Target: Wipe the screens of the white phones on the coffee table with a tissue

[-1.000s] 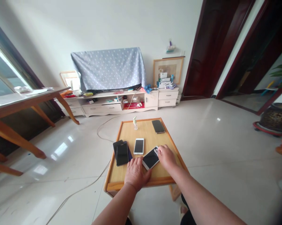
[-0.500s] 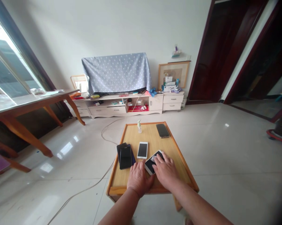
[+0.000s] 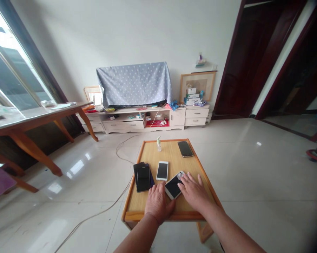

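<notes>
The left hand (image 3: 157,203) lies flat, steadying a white phone (image 3: 173,185) on the bench (image 3: 158,209). The right hand (image 3: 194,191), fingers spread, presses its screen.

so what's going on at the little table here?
A person is bent over a low wooden tray-top table. The left hand lies flat by the near end of a white-framed, dark-screened phone; the right hand rests spread on that phone's far end, with something pale under the fingertips. Two stacked black phones, a small white phone, a dark phone and a small clear spray bottle lie further out.
</notes>
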The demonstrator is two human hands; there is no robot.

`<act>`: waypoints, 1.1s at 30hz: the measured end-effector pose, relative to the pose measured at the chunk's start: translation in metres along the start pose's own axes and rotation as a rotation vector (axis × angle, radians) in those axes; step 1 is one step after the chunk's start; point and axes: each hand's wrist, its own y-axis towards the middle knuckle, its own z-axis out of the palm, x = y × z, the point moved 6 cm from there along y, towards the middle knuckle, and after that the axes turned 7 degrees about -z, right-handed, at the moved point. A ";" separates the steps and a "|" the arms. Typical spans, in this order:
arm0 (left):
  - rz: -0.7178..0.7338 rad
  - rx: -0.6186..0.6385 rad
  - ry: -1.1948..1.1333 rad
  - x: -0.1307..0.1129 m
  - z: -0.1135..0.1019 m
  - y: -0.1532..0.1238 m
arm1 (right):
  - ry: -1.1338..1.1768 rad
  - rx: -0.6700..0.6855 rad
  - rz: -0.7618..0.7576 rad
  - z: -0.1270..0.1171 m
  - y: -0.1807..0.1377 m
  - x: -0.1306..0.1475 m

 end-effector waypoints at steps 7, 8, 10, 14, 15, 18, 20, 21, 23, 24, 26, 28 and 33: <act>-0.052 0.042 -0.005 0.005 0.004 -0.001 | 0.029 0.022 -0.132 0.006 -0.018 0.041; -0.058 0.055 0.000 0.007 0.005 -0.001 | 0.061 0.031 -0.197 0.008 -0.023 0.055; -0.065 0.080 0.010 0.008 0.008 -0.001 | 0.114 0.048 -0.305 0.012 -0.029 0.075; -0.086 0.067 -0.021 0.008 0.003 -0.001 | 0.065 0.038 -0.168 0.006 -0.014 0.051; -0.085 0.058 -0.033 0.006 0.001 -0.001 | 0.029 0.026 -0.086 0.003 -0.008 0.037; -0.072 0.045 -0.060 0.005 -0.003 -0.001 | -0.035 -0.003 0.067 -0.002 0.000 0.015; -0.080 0.039 -0.075 0.006 -0.002 -0.001 | -0.013 0.011 0.023 0.003 -0.003 0.026; -0.084 0.037 -0.083 0.008 -0.001 -0.002 | 0.018 0.029 -0.038 0.007 -0.006 0.038; -0.091 0.038 -0.094 0.010 0.001 -0.002 | 0.090 0.071 -0.176 0.014 -0.013 0.064; -0.095 0.039 -0.099 0.011 0.002 -0.002 | 0.113 0.086 -0.222 0.016 -0.015 0.072; -0.108 0.035 -0.110 0.011 0.002 -0.002 | 0.107 0.090 -0.220 0.015 -0.012 0.072; -0.116 0.026 -0.115 0.011 0.000 -0.002 | 0.053 0.058 -0.103 0.010 -0.002 0.055; -0.109 0.036 -0.106 0.011 0.000 -0.001 | 0.019 0.020 0.011 0.009 0.006 0.038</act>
